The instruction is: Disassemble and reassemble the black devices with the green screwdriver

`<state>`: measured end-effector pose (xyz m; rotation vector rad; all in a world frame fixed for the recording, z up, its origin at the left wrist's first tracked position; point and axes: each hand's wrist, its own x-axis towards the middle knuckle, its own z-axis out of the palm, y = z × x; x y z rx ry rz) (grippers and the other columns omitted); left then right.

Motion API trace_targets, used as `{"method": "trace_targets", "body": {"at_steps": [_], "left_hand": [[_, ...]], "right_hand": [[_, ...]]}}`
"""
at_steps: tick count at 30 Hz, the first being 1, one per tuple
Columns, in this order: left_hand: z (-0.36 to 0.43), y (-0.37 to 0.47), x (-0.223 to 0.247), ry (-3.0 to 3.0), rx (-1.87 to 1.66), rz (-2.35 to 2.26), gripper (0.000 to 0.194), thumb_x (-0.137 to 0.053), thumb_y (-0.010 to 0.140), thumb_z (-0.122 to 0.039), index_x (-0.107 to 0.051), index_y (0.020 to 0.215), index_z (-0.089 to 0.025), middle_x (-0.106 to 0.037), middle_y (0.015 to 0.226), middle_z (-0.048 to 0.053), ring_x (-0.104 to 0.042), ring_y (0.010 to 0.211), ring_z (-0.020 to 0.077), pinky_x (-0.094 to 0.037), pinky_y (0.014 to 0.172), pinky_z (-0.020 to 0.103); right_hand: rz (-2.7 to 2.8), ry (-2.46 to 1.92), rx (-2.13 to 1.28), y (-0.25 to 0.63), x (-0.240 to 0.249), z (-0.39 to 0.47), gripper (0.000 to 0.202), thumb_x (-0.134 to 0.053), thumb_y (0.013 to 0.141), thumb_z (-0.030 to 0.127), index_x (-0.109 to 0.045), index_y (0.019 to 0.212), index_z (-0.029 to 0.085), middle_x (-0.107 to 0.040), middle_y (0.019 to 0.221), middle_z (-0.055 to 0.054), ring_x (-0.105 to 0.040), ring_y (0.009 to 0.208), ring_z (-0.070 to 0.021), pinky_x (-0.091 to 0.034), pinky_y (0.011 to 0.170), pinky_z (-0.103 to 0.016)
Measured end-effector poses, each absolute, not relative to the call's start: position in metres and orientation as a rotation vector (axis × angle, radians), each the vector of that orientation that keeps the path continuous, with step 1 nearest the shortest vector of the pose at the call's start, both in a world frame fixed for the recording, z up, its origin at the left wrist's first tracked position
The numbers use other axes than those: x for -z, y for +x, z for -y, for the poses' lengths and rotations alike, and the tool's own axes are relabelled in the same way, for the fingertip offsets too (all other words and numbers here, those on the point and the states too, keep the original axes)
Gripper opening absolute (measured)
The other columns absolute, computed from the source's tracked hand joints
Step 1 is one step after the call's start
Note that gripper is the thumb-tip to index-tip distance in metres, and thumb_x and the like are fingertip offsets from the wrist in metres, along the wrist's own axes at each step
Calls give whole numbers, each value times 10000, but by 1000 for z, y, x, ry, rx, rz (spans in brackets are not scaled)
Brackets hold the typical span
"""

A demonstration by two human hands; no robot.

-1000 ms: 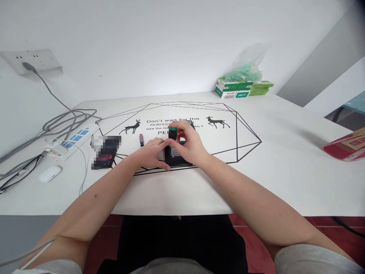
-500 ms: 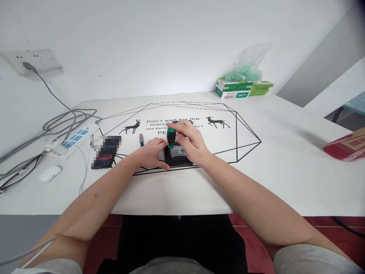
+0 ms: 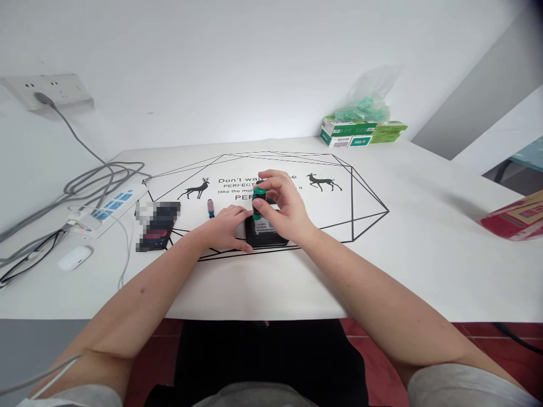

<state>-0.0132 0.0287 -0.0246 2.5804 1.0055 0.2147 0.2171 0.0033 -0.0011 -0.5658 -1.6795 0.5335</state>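
Observation:
A flat black rectangular device with a white printed label lies on the patterned mat. My left hand grips its left side, thumb near the front corner and fingers near the back corner. Above the device, my right hand holds a screwdriver by its green and black handle, between thumb and fingers. The handle stands roughly upright, with its thin shaft pointing down toward the label's left part. I cannot make out what the tip touches. Part of the device is hidden under my right hand.
A small screwdriver with a clear handle lies left of the device. Further left are a phone, a white earbud case, a power strip and cables. Green-white boxes stand at the back; a red package lies right.
My right hand's fingers have shifted around the screwdriver handle, which has moved slightly to the right. My left hand and the device stay practically where they were.

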Motion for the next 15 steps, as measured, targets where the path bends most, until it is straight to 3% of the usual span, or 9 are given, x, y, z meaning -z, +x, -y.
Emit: {"method": "trace_targets", "body": {"at_steps": [4,10,15], "left_hand": [[-31,-15,29,2574,-229,-1000,1077,-844,781,-826,-492,1638,-275,-568,1564,180,-453,1489,478,-413,1222,636],[-32,-16,33,2595,-264,-972,1050,-833,791,-835,-499,1632,-300,-582,1544,167,-515,1416,470,-449,1179,642],[-31,-16,30,2602,-247,-990,1063,-808,793,-865,-515,1622,-267,-603,1501,169,-522,1411,462,-447,1190,612]], "right_hand": [[1651,-510,-811,216,3,-1,253,-741,995,374,-563,1161,309,-615,1570,-104,-796,1003,-212,-665,849,-440],[1653,-506,-798,219,3,-2,293,-759,997,482,-610,1187,315,-734,1426,-80,-784,984,-201,-674,918,-458],[1664,-504,-700,221,1,-1,233,-685,1051,459,-677,1217,297,-776,1358,-87,-730,914,-174,-661,879,-424]]}}
